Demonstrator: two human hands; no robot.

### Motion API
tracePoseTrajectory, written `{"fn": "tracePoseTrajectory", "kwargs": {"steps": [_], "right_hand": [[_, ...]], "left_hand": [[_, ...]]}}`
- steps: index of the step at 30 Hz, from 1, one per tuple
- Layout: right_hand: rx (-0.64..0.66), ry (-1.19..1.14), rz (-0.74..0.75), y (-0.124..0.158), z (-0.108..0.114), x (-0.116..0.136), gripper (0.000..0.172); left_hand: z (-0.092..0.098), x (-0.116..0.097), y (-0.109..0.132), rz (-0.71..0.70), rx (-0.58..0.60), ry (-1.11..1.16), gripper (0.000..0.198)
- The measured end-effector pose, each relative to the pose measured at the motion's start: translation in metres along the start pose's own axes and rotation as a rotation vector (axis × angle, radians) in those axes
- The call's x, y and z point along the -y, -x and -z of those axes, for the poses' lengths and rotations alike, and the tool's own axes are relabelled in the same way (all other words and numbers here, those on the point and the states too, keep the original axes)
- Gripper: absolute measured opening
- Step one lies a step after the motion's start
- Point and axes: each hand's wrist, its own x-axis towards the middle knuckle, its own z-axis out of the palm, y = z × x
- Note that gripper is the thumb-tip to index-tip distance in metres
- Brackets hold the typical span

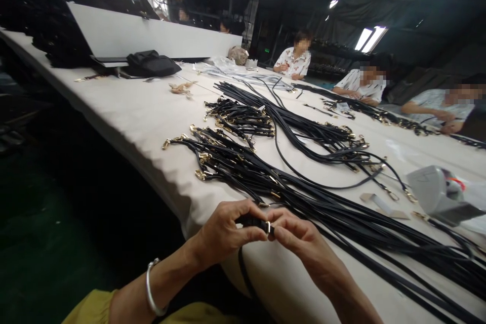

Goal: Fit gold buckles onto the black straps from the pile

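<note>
Between my two hands, over the table's near edge, is a black strap [251, 221] with a gold-coloured buckle [268, 228]. My left hand [231, 225] pinches the strap just left of the buckle. On the buckle's other side, my right hand [298, 238] grips the short strap end with thumb and fingers. A length of the strap hangs down below my left hand. Directly beyond my hands lies a bundle of long black straps [304, 190] with gold clasps, partly behind my fingers.
Shorter straps [243, 116] and another long bundle [299, 121] lie farther back on the cloth-covered table [140, 111]. A white container [429, 195] stands at right. A black pouch [152, 63] sits before a white panel [152, 35]. Several people work across the table.
</note>
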Motion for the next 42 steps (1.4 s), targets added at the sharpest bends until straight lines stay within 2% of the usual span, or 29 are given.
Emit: {"fn": "tracePoseTrajectory", "kwargs": {"steps": [7,11,13,16,18,20,22,25,27,28,29,31,34,37,40,42], "right_hand": [[-0.02,0.079,0.04,-0.002,-0.013,-0.01,0.026],[-0.076,0.276,0.128,0.0,-0.013,-0.012,0.022],[-0.138,0.425,0.183,0.003,-0.01,-0.01,0.021],[-0.281,0.618,0.267,0.006,-0.009,-0.004,0.011],[-0.323,0.719,0.347,0.006,-0.013,0.0,0.027],[-0.296,0.772,0.425,0.005,-0.019,0.003,0.028],[-0.27,0.758,0.469,0.003,-0.024,0.004,0.014],[-0.295,0.719,0.508,0.001,-0.026,0.002,0.007],[-0.311,0.73,0.556,0.002,-0.027,0.001,0.005],[-0.316,0.74,0.589,0.002,-0.028,0.0,0.006],[-0.32,0.751,0.623,0.002,-0.029,0.0,0.007],[-0.331,0.77,0.698,0.003,-0.031,-0.001,0.01],[-0.359,0.771,0.781,0.004,-0.035,-0.006,0.015],[-0.383,0.742,0.808,0.006,-0.036,-0.013,0.018],[-0.413,0.709,0.831,0.007,-0.037,-0.019,0.022],[-0.411,0.708,0.852,0.008,-0.038,-0.023,0.024]], "left_hand": [[-0.005,0.007,0.003,0.02,0.009,-0.036,0.015],[0.002,0.008,0.007,0.072,0.067,-0.065,0.018],[0.005,0.006,0.009,0.127,0.111,-0.02,0.02],[0.006,0.005,0.012,0.212,0.119,0.102,0.011],[0.005,0.006,0.013,0.215,0.093,0.11,0.008],[0.004,0.01,0.014,0.179,0.077,0.063,0.011],[0.005,0.013,0.015,0.109,0.063,-0.027,0.011],[0.009,0.013,0.018,-0.118,-0.067,-0.314,0.013],[0.01,0.011,0.02,-0.272,-0.16,-0.544,0.021],[0.009,0.01,0.021,-0.303,-0.17,-0.625,0.028],[0.008,0.008,0.022,-0.293,-0.148,-0.671,0.033],[0.005,0.006,0.021,-0.18,-0.053,-0.659,0.039],[0.005,0.007,0.017,0.084,0.108,-0.499,0.041],[0.009,0.012,0.011,0.272,0.266,-0.305,0.044],[0.012,0.013,0.006,0.356,0.378,-0.134,0.046],[0.013,0.01,0.004,0.342,0.39,-0.143,0.044]]}}
